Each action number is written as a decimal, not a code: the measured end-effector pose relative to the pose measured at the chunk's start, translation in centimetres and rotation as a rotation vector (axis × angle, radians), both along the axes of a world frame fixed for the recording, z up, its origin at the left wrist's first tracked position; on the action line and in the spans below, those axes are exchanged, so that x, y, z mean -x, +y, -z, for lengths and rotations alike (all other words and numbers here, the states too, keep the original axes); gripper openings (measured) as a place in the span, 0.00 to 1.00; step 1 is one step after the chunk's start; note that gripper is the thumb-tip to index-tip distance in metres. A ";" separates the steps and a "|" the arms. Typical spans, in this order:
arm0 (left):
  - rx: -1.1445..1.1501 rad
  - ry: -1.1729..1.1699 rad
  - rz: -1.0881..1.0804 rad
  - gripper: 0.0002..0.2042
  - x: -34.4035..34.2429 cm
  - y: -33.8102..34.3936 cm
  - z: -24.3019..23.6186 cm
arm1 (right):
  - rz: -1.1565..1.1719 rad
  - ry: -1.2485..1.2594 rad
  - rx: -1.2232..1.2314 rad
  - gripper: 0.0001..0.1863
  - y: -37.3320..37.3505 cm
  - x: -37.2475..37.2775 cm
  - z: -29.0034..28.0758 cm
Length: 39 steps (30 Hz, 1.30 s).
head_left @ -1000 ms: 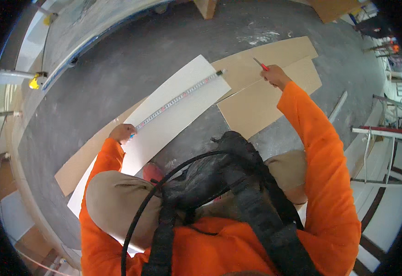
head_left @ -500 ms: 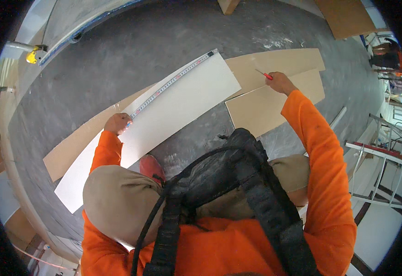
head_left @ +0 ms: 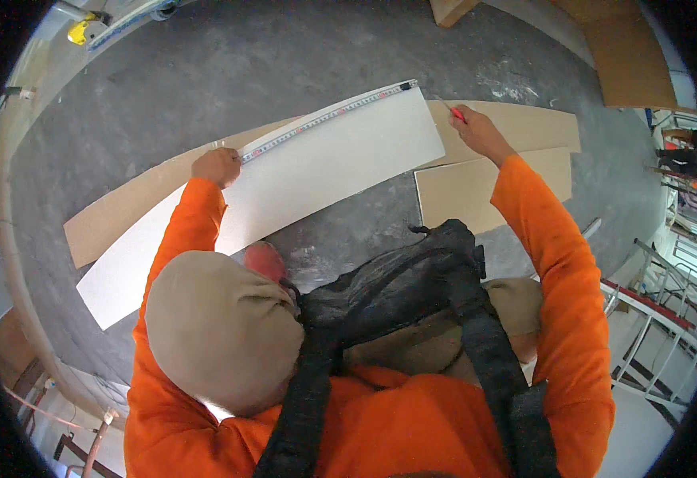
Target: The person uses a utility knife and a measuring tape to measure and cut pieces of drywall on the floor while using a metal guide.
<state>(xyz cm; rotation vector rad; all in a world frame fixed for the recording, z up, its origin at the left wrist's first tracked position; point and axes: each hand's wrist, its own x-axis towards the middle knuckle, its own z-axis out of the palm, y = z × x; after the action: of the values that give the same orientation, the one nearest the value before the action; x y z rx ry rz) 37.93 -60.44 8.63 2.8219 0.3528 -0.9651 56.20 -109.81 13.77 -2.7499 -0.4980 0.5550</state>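
A long white panel (head_left: 324, 163) lies slantwise on the floor, overlapping tan boards. My left hand (head_left: 217, 166) is closed at the near end of a tape measure (head_left: 316, 123), on the panel's far edge. The tape's strip runs along that edge to a dark end piece near the panel's right corner. In my right hand (head_left: 480, 134), closed, is a red-handled tool (head_left: 457, 114) with a thin metal tip. That tip points toward the panel's right end, a little apart from it, over a tan board (head_left: 524, 123). The tool's exact kind is not clear.
Another tan board piece (head_left: 496, 187) lies nearer me, and my red shoe (head_left: 265, 260) is beside the white panel. A white-railed metal frame (head_left: 655, 334) stands at right. People (head_left: 687, 159) show at the far right. A brown sheet (head_left: 631, 60) stands at upper right.
My view has turned, so the panel and tape appear less steep. My right hand has brought the red-handled tool closer to the panel's right end. The left hand stays on the tape.
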 end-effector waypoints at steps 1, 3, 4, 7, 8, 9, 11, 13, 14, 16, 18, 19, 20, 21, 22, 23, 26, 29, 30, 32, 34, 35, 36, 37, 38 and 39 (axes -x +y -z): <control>-0.005 -0.008 0.019 0.17 0.2 0.5 0.5 | -0.018 -0.012 0.001 0.18 1.1 -0.3 -0.1; -0.010 -0.028 0.060 0.18 0.3 1.8 1.8 | -0.085 -0.021 0.089 0.18 3.1 -1.8 -0.4; 0.000 -0.018 0.054 0.18 0.1 1.5 2.0 | -0.113 -0.020 0.141 0.18 3.7 -2.2 -0.4; 0.003 0.004 0.029 0.17 0.0 0.9 1.5 | 0.123 0.037 -0.037 0.19 6.7 -2.1 0.3; -0.006 0.003 0.018 0.17 0.1 0.4 1.3 | 0.190 0.084 -0.077 0.19 7.8 -1.7 0.7; -0.020 0.003 0.005 0.17 0.1 0.1 0.9 | 0.253 0.132 -0.122 0.19 8.9 -1.1 1.2; -0.046 -0.044 -0.011 0.16 0.2 -0.3 0.8 | 0.311 0.206 -0.148 0.18 10.3 -0.1 2.1; -0.061 -0.070 -0.024 0.16 0.4 -0.4 0.4 | 0.296 0.247 -0.118 0.19 11.4 0.3 2.7; -0.058 -0.071 -0.027 0.15 0.4 -0.6 0.3 | 0.287 0.239 -0.110 0.18 11.5 0.8 2.9; -0.071 -0.090 -0.037 0.15 0.6 -0.5 0.0 | 0.266 0.220 -0.103 0.17 11.9 1.7 3.3; -0.095 -0.123 -0.045 0.14 0.7 -0.5 -0.1 | 0.245 0.233 -0.060 0.17 12.4 1.8 3.6; -0.101 -0.135 -0.042 0.14 0.7 -0.6 -0.2 | 0.235 0.240 -0.039 0.16 12.6 1.8 3.7; -0.108 -0.147 -0.039 0.14 0.8 -0.6 -0.4 | 0.240 0.242 -0.034 0.16 12.8 1.9 3.8; -0.110 -0.161 -0.035 0.14 0.7 -0.7 -0.3 | 0.248 0.241 -0.025 0.16 12.9 1.7 4.0; -0.109 -0.147 -0.030 0.14 0.6 -0.8 -0.1 | 0.255 0.240 -0.016 0.15 12.9 1.7 4.1; -0.110 -0.133 -0.026 0.14 0.6 -0.8 0.1 | 0.238 0.191 -0.023 0.15 13.0 1.7 4.6; -0.100 -0.130 -0.024 0.13 0.3 -1.1 0.7 | 0.202 0.087 -0.040 0.16 12.2 1.4 6.2; -0.089 -0.181 -0.028 0.13 1.2 -0.4 1.1 | 0.173 0.098 -0.043 0.16 13.2 1.7 6.3; -0.079 -0.212 -0.025 0.13 1.2 -0.5 1.0 | 0.172 0.088 -0.029 0.16 13.2 1.6 6.4; -0.093 -0.179 -0.015 0.13 1.0 -0.8 0.9 | 0.169 0.080 -0.014 0.16 13.1 1.5 6.7; -0.104 -0.149 -0.012 0.12 0.5 -1.0 0.5 | 0.171 0.082 -0.016 0.15 13.0 1.2 6.9; -0.108 -0.133 -0.015 0.12 0.3 -1.1 0.4 | 0.174 0.088 -0.018 0.15 13.0 1.0 7.0; -0.114 -0.114 -0.020 0.12 0.3 -1.0 0.3 | 0.176 0.101 -0.024 0.15 13.2 1.0 6.9; -0.112 -0.119 -0.015 0.12 0.4 -0.9 0.4 | 0.181 0.108 -0.030 0.15 13.4 1.1 6.9; -0.110 -0.123 -0.010 0.12 0.5 -0.7 0.4 | 0.186 0.116 -0.035 0.15 13.6 1.2 6.8; -0.105 -0.129 -0.004 0.13 0.5 -0.7 0.5 | 0.194 0.118 -0.038 0.16 13.6 1.1 6.9</control>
<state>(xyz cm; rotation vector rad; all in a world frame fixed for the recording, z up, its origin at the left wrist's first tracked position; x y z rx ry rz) 37.39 -61.13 8.12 2.9582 0.4046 -0.7805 55.06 -96.21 6.85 -2.6711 -0.2092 0.6460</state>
